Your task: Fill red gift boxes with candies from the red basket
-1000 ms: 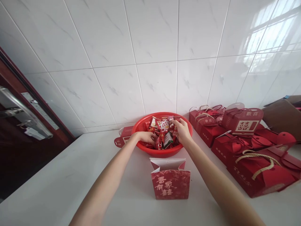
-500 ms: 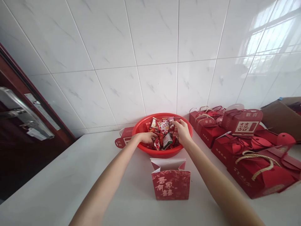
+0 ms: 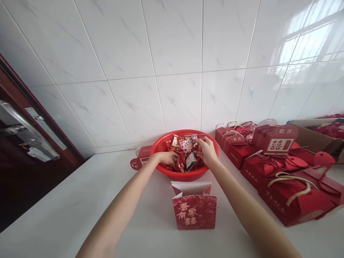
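A red plastic basket (image 3: 185, 175) with mesh sides holds a heap of wrapped candies (image 3: 186, 145), mostly red, with a green and white packet (image 3: 190, 161) among them. My left hand (image 3: 167, 158) reaches in from the left, its fingers curled against a red-wrapped candy (image 3: 180, 165). On the right side of the heap, my right hand (image 3: 207, 148) has thumb and fingers closed on a small wrapped candy, largely covered by the fingers. In front of the basket a red paper gift bag (image 3: 195, 213) stands upright with its top open.
Red gift boxes with rope handles (image 3: 298, 191) fill the right side of the white table (image 3: 107, 211). Behind them stands a cardboard box (image 3: 309, 134). Another red box (image 3: 141, 157) lies left of the basket. A tiled wall is behind, a dark door (image 3: 27, 161) at left.
Both hands stay in the basket, with only slight finger movement among the candies. The view has shifted a little, showing more of the cardboard box at right.
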The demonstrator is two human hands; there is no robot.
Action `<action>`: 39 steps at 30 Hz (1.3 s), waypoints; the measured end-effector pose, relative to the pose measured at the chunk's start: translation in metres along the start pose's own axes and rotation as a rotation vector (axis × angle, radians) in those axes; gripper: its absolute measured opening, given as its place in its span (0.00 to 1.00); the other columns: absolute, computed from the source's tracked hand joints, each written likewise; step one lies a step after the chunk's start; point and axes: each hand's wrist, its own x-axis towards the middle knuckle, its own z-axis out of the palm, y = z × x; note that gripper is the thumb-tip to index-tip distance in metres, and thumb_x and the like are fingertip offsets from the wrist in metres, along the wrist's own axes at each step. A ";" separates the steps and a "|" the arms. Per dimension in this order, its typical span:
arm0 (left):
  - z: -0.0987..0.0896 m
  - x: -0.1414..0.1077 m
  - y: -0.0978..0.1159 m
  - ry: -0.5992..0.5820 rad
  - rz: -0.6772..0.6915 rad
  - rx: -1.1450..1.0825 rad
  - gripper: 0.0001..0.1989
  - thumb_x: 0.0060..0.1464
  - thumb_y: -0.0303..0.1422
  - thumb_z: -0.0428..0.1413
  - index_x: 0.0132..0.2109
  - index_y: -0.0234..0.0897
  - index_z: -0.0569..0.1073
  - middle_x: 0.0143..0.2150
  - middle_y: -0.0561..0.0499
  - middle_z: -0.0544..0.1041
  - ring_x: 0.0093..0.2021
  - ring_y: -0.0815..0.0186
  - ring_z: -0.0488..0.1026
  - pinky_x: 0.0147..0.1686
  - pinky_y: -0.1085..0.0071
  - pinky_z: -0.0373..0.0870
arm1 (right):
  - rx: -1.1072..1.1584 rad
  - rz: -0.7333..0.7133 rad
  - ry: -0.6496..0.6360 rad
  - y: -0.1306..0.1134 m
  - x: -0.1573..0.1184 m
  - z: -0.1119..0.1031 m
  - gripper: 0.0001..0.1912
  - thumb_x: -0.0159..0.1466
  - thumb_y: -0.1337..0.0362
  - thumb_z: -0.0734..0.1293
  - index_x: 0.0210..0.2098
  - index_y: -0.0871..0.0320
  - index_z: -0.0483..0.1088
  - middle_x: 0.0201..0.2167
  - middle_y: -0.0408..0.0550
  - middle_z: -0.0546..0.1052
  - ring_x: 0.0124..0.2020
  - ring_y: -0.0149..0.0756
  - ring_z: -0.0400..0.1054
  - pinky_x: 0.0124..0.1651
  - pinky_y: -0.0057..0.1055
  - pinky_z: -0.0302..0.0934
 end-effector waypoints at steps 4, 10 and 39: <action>0.002 0.000 0.000 0.033 0.010 -0.008 0.16 0.32 0.26 0.61 0.35 0.40 0.79 0.20 0.59 0.70 0.20 0.69 0.64 0.19 0.74 0.59 | 0.000 -0.007 -0.002 0.001 0.000 0.000 0.11 0.51 0.59 0.70 0.31 0.56 0.67 0.23 0.37 0.70 0.17 0.25 0.63 0.17 0.21 0.54; 0.001 0.002 -0.002 0.057 0.022 -0.008 0.13 0.32 0.26 0.60 0.32 0.39 0.79 0.22 0.58 0.73 0.22 0.69 0.65 0.20 0.75 0.58 | -0.008 -0.002 -0.005 0.001 0.000 0.000 0.11 0.51 0.60 0.70 0.31 0.56 0.67 0.21 0.37 0.70 0.16 0.25 0.62 0.16 0.21 0.54; 0.000 -0.002 -0.001 0.392 0.124 -0.246 0.02 0.33 0.29 0.60 0.20 0.36 0.78 0.19 0.55 0.74 0.24 0.69 0.67 0.25 0.73 0.61 | 0.032 -0.009 0.001 -0.001 -0.002 0.000 0.11 0.49 0.59 0.70 0.29 0.55 0.66 0.21 0.36 0.69 0.18 0.26 0.61 0.17 0.22 0.55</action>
